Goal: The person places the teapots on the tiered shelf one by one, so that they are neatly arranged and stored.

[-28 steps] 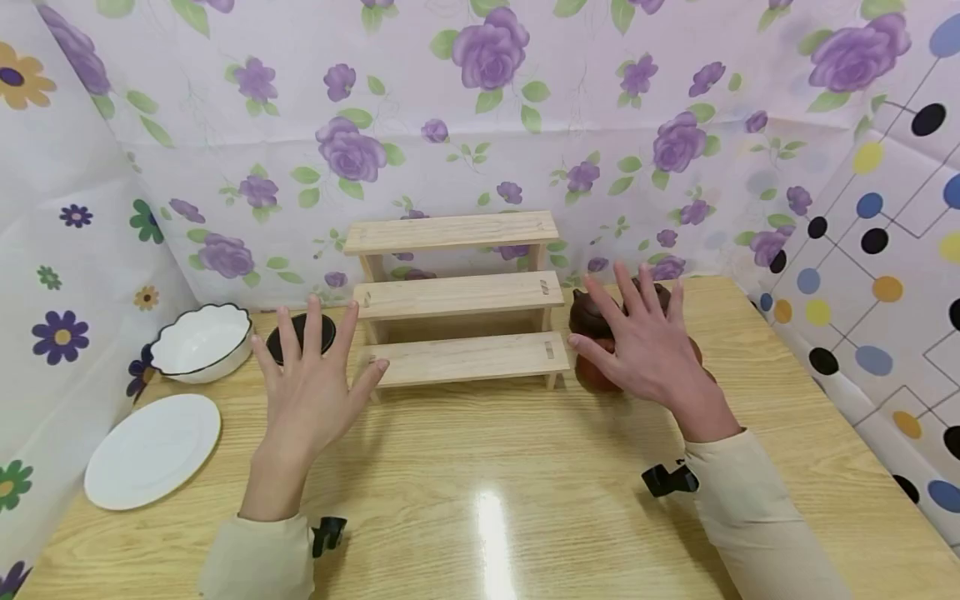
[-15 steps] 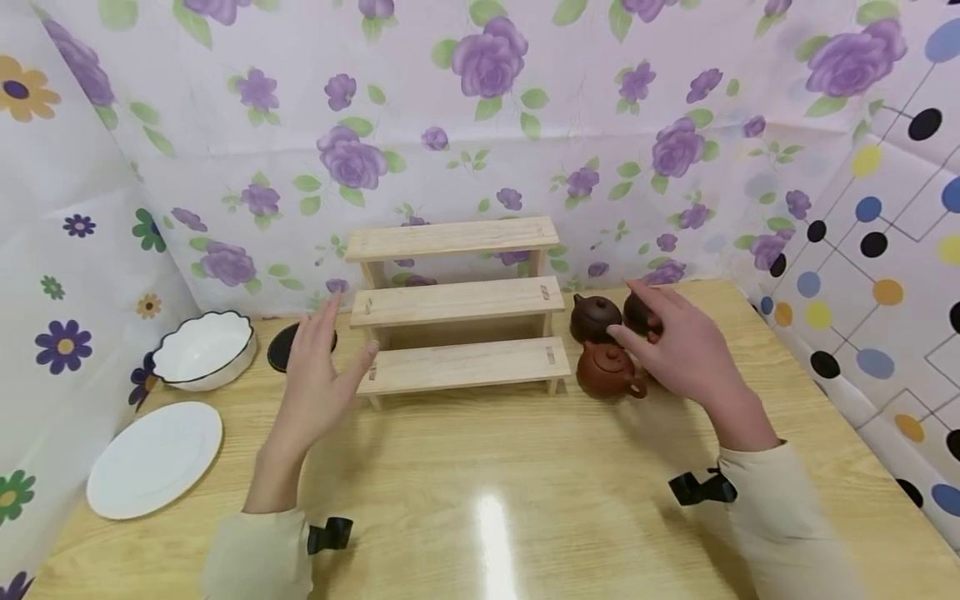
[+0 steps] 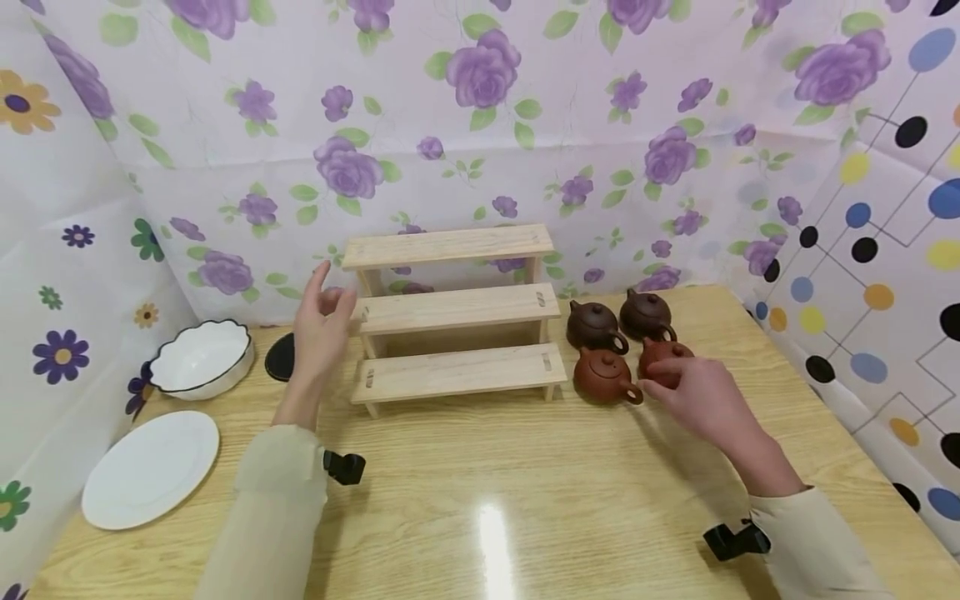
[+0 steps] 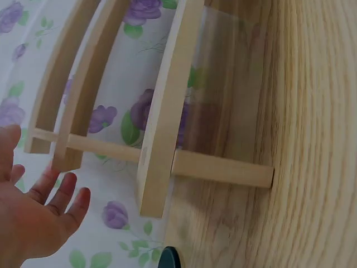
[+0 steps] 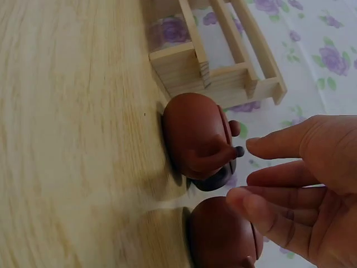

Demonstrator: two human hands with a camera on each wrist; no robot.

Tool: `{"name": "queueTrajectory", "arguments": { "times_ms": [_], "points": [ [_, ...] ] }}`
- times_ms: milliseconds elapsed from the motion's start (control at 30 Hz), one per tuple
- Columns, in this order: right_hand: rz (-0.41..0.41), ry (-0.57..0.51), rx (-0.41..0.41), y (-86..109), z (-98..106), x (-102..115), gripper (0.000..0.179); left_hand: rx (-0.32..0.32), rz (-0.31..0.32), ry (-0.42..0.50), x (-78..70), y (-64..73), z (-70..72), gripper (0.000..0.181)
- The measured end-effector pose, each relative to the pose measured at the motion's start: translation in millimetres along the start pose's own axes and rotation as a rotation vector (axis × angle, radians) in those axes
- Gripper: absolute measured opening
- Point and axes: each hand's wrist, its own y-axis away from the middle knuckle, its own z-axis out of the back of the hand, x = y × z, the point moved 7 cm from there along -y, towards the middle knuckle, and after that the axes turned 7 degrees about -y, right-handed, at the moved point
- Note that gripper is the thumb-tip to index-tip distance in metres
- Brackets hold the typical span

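Note:
A three-step wooden shelf (image 3: 453, 371) stands at mid-table against the flowered backdrop. My left hand (image 3: 321, 329) hovers by its left end, fingers loosely bent and holding nothing; in the left wrist view the fingertips (image 4: 82, 195) come close to the upper steps, and contact cannot be told. To the shelf's right sit two reddish-brown teapots, a left one (image 3: 602, 375) and a right one (image 3: 660, 354). Behind them are two dark brown teapots (image 3: 592, 323). My right hand (image 3: 705, 400) is over the right reddish teapot, partly hiding it, thumb and fingers apart with nothing gripped.
At the left are a white scalloped bowl (image 3: 202, 358) with a dark rim, a white plate (image 3: 150, 471) and a black round object (image 3: 281, 358) partly behind my left hand. Patterned cloth walls (image 3: 862, 275) border the wooden table (image 3: 450, 500).
Both hands were spread flat earlier. The left has risen toward the shelf's left end with fingers bending; the right has drawn down and right, uncovering most of the teapots, its fingers curving inward.

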Motion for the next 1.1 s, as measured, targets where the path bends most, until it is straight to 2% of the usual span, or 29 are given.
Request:
{"name": "queueTrajectory", "arguments": {
  "times_ms": [167, 333, 467, 567, 733, 967, 1100],
  "points": [
    [-0.052, -0.015, 0.066, 1.1, -7.0, -5.9, 0.018, -0.058, 0.011, 0.032, 0.7, -11.4, -10.1, 0.063],
    [-0.084, -0.067, 0.109, 2.4, -13.6, -9.9, 0.022, -0.121, 0.013, 0.043, 3.8, -17.7, -11.5, 0.057],
    [-0.086, -0.085, 0.151, 3.3, -19.9, -10.7, 0.023, -0.152, 0.003, 0.059, 6.6, -21.9, -11.8, 0.054],
    [-0.096, -0.085, 0.171, 5.4, -22.4, -12.3, 0.022, -0.150, -0.005, 0.056, 8.3, -24.4, -14.5, 0.054],
    [-0.089, -0.103, 0.163, 6.7, -24.1, -13.2, 0.020, -0.139, 0.005, 0.045, 12.2, -24.8, -18.6, 0.056],
    [-0.103, -0.142, 0.154, 3.8, -27.8, -13.6, 0.022, -0.172, -0.011, 0.034, 11.5, -25.8, -16.1, 0.055],
    [-0.102, -0.138, 0.120, 1.7, -29.1, -11.0, 0.022, -0.169, -0.016, 0.002, 10.6, -28.1, -13.7, 0.055]
  ]
}}
